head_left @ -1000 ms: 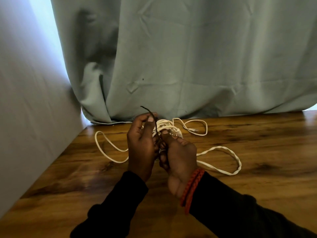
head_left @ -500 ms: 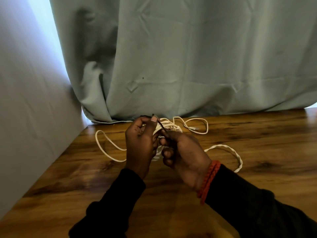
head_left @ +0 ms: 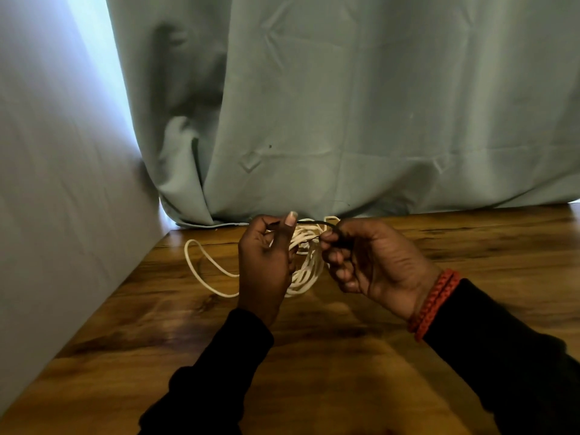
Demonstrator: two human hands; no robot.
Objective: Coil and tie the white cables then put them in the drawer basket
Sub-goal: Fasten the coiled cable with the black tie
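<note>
Since the earlier frames my right hand [head_left: 373, 262] has drawn away toward the right of the frame, and the dark tie [head_left: 310, 221], which stood upright, now spans level between both hands. My right thumb and forefinger are pinched closed on one end of the tie; my left hand [head_left: 263, 262], at frame centre, is closed on the other end, thumb raised. The coiled white cable [head_left: 306, 265] hangs between the hands, partly hidden behind my left hand; whether my left fingers also grip it I cannot tell. One loose loop [head_left: 201, 268] trails left onto the wooden table [head_left: 314, 356]. A red bracelet [head_left: 434, 304] circles my right wrist. A grey-green curtain [head_left: 345, 105] fills the upper frame.
</note>
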